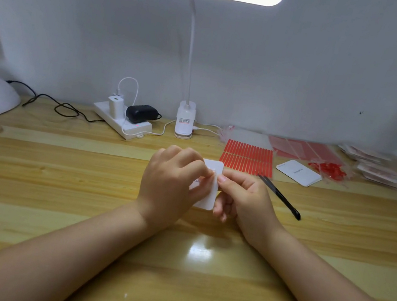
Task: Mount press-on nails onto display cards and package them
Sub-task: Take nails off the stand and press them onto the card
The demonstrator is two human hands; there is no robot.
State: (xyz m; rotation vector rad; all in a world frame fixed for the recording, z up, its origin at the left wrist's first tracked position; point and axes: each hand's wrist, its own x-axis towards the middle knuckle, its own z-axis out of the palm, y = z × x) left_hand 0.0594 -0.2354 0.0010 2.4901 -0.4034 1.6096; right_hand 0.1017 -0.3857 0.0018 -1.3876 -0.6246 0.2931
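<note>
My desk lamp [185, 119] lit overhead, my white power strip [121, 122] with plugged chargers, a black cable [54, 104] trailing left.

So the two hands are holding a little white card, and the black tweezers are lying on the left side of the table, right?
Not quite. The black tweezers lie on the right side of the table, beside the right hand. The head view shows it. Both hands, the left hand too, do hold the little white card.
</note>
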